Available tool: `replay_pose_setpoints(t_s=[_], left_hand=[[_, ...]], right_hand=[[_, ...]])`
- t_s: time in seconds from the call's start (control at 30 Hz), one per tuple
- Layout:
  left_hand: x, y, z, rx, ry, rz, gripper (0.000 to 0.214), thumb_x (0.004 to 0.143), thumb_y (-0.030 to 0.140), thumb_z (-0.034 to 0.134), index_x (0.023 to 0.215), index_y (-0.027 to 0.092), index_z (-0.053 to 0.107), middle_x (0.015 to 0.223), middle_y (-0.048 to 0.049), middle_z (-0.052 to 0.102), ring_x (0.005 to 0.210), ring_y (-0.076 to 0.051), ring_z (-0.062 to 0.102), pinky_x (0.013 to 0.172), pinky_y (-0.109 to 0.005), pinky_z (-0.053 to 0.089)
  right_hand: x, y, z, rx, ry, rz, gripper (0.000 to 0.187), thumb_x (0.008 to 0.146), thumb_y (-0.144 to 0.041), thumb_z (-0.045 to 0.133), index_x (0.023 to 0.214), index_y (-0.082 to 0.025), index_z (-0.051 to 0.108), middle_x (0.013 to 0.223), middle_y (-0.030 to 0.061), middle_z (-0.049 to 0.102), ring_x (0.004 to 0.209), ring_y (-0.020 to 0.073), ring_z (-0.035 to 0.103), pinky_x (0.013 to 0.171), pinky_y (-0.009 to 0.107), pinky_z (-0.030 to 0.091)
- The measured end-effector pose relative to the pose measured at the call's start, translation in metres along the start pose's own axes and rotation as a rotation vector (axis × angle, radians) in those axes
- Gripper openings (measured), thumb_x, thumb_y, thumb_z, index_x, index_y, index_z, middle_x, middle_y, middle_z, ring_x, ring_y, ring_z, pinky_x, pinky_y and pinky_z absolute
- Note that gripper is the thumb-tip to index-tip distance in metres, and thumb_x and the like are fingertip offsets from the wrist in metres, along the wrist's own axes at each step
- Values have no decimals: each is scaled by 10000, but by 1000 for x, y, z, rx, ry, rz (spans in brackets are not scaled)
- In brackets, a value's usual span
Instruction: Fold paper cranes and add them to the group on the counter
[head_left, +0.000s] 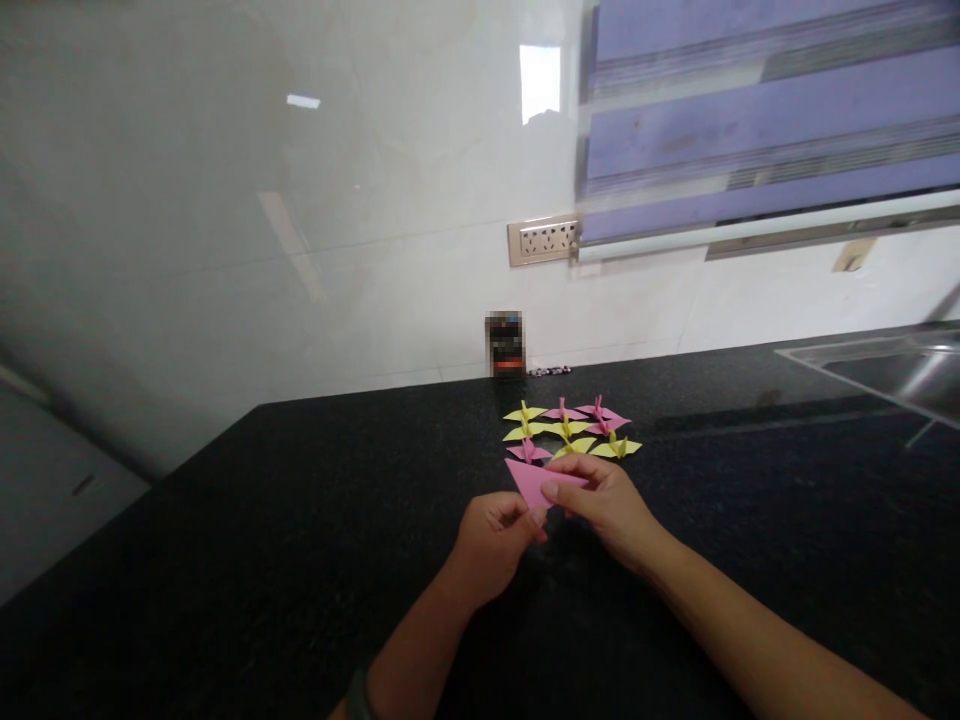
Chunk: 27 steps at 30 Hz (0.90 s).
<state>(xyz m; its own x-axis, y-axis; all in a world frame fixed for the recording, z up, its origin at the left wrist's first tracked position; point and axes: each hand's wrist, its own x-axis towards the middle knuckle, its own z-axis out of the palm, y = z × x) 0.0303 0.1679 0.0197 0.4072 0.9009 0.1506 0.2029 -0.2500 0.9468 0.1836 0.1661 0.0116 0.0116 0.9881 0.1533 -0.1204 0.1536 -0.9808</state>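
A pink sheet of paper [531, 481], folded into a triangle, is held between my two hands above the dark countertop. My left hand [499, 540] pinches its lower corner between thumb and fingers. On the other side, my right hand [604, 505] grips the triangle near its right end, thumb on the face towards me and fingers behind. Just beyond the hands stand several folded paper cranes, some yellow [568, 429] and some pink [598, 408], grouped in rough rows. The pink triangle and my right hand partly cover the nearest cranes.
Against the tiled wall stands a small blurred-out dark object [506, 345], with a patterned strip [550, 371] beside it. A metal sink [900, 375] is set into the black countertop [300, 520] at right. A wall socket [546, 240] and a purple blind [750, 130] are above.
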Motion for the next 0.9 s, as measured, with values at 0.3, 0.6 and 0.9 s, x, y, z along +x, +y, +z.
replay_pose_setpoints(t_s=[0.3, 0.6, 0.9], left_hand=[[5, -12, 2, -126, 146, -9, 205, 741, 320, 534, 745, 131, 615, 648, -29, 611, 622, -139, 557, 601, -235, 418], [6, -8, -1, -82, 87, -8, 198, 751, 308, 525, 688, 129, 579, 626, -22, 586, 604, -129, 535, 573, -223, 401], [2, -9, 3, 33, 97, 95, 156, 746, 259, 528, 688, 131, 596, 684, -33, 566, 649, -140, 522, 587, -231, 398]], right_hand=[[-1, -1, 0, -86, -36, -91, 136, 676, -252, 614, 594, -153, 570, 565, -30, 505, 524, 87, 425, 505, 221, 329], [-1, 3, 1, -150, -27, -81, 195, 687, -298, 608, 578, -147, 554, 542, -32, 483, 497, 86, 403, 480, 217, 319], [-5, 2, 9, -17, -63, -10, 139, 619, -237, 673, 663, -134, 591, 591, -18, 550, 542, 98, 466, 515, 217, 360]])
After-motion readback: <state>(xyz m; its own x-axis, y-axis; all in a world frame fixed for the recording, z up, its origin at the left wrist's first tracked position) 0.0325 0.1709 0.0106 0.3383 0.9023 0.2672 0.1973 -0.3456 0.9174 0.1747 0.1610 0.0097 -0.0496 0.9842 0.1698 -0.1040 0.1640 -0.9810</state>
